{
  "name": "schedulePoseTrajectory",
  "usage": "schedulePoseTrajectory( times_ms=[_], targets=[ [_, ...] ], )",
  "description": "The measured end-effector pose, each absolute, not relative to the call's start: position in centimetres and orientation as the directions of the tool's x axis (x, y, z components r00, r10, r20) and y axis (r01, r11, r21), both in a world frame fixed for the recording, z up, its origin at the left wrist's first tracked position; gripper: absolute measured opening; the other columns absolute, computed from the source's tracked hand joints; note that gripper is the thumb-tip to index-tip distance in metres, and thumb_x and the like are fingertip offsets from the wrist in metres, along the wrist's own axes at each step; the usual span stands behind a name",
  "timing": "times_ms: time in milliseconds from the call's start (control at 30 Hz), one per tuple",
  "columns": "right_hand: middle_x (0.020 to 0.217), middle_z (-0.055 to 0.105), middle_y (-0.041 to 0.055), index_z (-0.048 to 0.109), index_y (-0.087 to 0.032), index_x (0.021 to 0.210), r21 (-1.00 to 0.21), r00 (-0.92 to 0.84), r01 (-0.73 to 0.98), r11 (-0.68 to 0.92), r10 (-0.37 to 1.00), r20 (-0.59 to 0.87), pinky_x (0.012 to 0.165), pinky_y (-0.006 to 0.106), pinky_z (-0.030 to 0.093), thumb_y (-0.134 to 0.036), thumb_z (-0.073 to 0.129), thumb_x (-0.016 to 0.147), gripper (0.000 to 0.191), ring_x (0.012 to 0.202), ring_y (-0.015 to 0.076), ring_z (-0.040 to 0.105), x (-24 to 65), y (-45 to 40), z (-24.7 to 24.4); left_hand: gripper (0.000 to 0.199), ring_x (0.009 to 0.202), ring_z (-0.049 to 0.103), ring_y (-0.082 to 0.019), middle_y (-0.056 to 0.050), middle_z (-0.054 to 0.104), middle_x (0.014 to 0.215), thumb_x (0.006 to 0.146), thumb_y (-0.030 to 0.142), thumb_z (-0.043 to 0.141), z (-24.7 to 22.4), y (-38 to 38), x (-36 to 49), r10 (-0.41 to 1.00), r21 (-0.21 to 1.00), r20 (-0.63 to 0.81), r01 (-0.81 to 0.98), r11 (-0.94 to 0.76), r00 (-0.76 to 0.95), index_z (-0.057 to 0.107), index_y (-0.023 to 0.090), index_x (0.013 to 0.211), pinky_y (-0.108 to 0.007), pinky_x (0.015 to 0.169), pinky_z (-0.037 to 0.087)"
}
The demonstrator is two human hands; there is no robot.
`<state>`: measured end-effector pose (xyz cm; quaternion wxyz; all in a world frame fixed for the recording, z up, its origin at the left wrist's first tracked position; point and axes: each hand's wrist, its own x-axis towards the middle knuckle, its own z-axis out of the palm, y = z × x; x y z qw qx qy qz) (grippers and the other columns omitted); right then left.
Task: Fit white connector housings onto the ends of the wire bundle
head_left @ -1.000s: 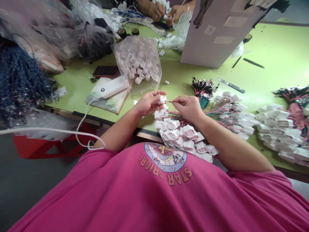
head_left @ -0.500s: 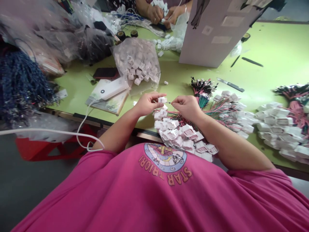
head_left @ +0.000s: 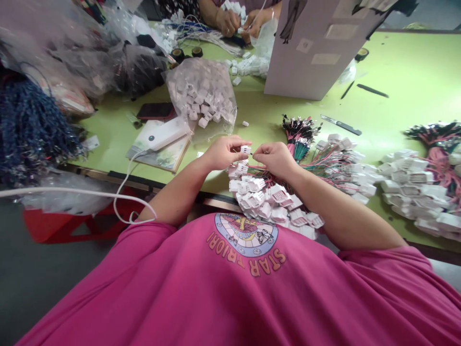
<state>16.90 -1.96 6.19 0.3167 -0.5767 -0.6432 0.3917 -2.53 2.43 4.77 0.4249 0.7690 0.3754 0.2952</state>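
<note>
Between its thumb and fingers my left hand [head_left: 224, 153] holds a white connector housing [head_left: 245, 150], its slotted face turned toward me. My right hand [head_left: 274, 157] pinches a thin wire whose dark tip points at the housing; whether the tip touches it is too small to tell. Below both hands lies a pile of white connectors [head_left: 279, 194] with wires at the table's front edge. Behind my right hand is a bundle of wires with black and green ends [head_left: 300, 137]. More wired connectors [head_left: 360, 178] lie to the right.
A clear bag of white housings [head_left: 205, 96] lies beyond my left hand, beside a white power bank [head_left: 169, 134] with a cable, and a phone [head_left: 156, 111]. A cutter knife [head_left: 340, 125] and a grey box [head_left: 306, 53] stand farther back. Another person's hands [head_left: 230, 23] work across the table.
My left hand has tilted the housing slightly, and the wire tip in my right hand is now closer to it. The whole view has shifted a little.
</note>
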Motion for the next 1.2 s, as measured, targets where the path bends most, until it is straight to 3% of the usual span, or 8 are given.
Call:
schedulePoseTrajectory(
  times_ms=[200, 333, 400, 533, 767, 967, 1100, 1200],
  targets=[
    [0.054, 0.051, -0.0027, 0.065, -0.013, 0.06, -0.865, -0.153, 0.501, 0.012, 0.985, -0.074, 0.058, 0.025, 0.034, -0.025, 0.058, 0.067, 0.015, 0.056, 0.0094, 0.043, 16.4, -2.1, 6.3, 0.041, 0.072, 0.054, -0.01, -0.004, 0.063, 0.085, 0.068, 0.035, 0.075, 5.0, 2.4, -2.3, 0.785, 0.838, 0.15, 0.344, -0.423, 0.6, 0.072, 0.016, 0.105, -0.025, 0.069, 0.044],
    [0.052, 0.048, -0.0034, 0.064, -0.013, 0.061, -0.861, -0.116, 0.509, -0.016, 0.989, -0.087, 0.057, 0.025, 0.033, -0.026, 0.06, 0.07, 0.016, 0.055, 0.0084, 0.041, 16.5, -2.1, 6.3, 0.047, 0.067, 0.053, -0.01, -0.004, 0.064, 0.08, 0.068, 0.04, 0.075, 4.4, 2.3, -1.5, 0.831, 0.907, 0.069, 0.311, -0.282, 0.552, 0.071, 0.012, 0.105, -0.024, 0.064, 0.044],
    [0.055, 0.05, -0.0033, 0.067, -0.013, 0.071, -0.875, -0.103, 0.483, -0.027, 0.991, -0.088, 0.055, 0.025, 0.032, -0.029, 0.063, 0.07, 0.016, 0.054, 0.0082, 0.041, 17.1, -2.0, 6.6, 0.053, 0.068, 0.056, -0.011, -0.006, 0.066, 0.082, 0.067, 0.041, 0.075, 4.6, 2.3, -1.5, 0.852, 0.948, 0.017, 0.262, -0.18, 0.523, 0.069, 0.01, 0.109, -0.026, 0.065, 0.046],
    [0.075, 0.064, 0.0012, 0.068, -0.015, 0.092, -0.95, -0.196, 0.299, -0.087, 0.969, -0.15, 0.057, 0.025, 0.039, -0.024, 0.073, 0.062, 0.032, 0.06, 0.0097, 0.05, 19.2, -2.0, 7.0, 0.055, 0.077, 0.06, -0.013, -0.007, 0.068, 0.089, 0.062, 0.035, 0.079, 5.6, 2.5, -2.4, 0.87, 0.982, 0.0, 0.164, -0.093, 0.494, 0.065, 0.01, 0.109, -0.028, 0.073, 0.049],
    [0.079, 0.07, 0.0058, 0.07, -0.016, 0.072, -0.963, -0.228, 0.005, -0.27, 0.937, -0.264, 0.059, 0.028, 0.047, -0.028, 0.074, 0.063, 0.015, 0.059, 0.0111, 0.056, 20.8, -2.5, 5.7, 0.044, 0.068, 0.058, -0.009, -0.003, 0.065, 0.079, 0.064, 0.037, 0.078, 5.9, 1.9, -1.8, 0.727, 0.986, -0.09, 0.162, -0.029, 0.681, 0.063, 0.011, 0.096, -0.023, 0.064, 0.045],
    [0.063, 0.062, -0.0005, 0.069, -0.016, 0.082, -0.972, -0.158, 0.1, -0.213, 0.961, -0.226, 0.059, 0.028, 0.044, -0.027, 0.069, 0.067, 0.019, 0.055, 0.0108, 0.052, 19.5, -3.1, 5.2, 0.049, 0.07, 0.059, -0.01, -0.004, 0.066, 0.081, 0.064, 0.041, 0.078, 5.3, 0.9, -0.8, 0.752, 0.991, -0.123, 0.119, 0.059, 0.648, 0.061, 0.01, 0.098, -0.025, 0.066, 0.045],
    [0.056, 0.055, -0.0031, 0.061, -0.017, 0.07, -0.971, -0.026, 0.142, -0.194, 0.979, -0.2, 0.052, 0.026, 0.037, -0.023, 0.065, 0.065, 0.009, 0.05, 0.0091, 0.045, 18.8, -3.4, 5.7, 0.048, 0.07, 0.06, -0.011, -0.004, 0.066, 0.082, 0.063, 0.039, 0.079, 5.3, 0.6, -0.9, 0.76, 0.986, -0.166, 0.116, 0.119, 0.628, 0.061, 0.01, 0.097, -0.026, 0.067, 0.045],
    [0.058, 0.055, -0.0022, 0.061, -0.016, 0.066, -0.96, -0.032, 0.253, -0.118, 0.991, -0.13, 0.056, 0.026, 0.036, -0.025, 0.062, 0.066, 0.01, 0.055, 0.0092, 0.044, 18.7, -3.7, 6.0, 0.045, 0.071, 0.061, -0.01, -0.003, 0.067, 0.083, 0.063, 0.036, 0.079, 5.2, 0.5, -0.9, 0.76, 0.983, -0.18, 0.089, 0.16, 0.624, 0.061, 0.011, 0.096, -0.025, 0.068, 0.046]
  ],
)
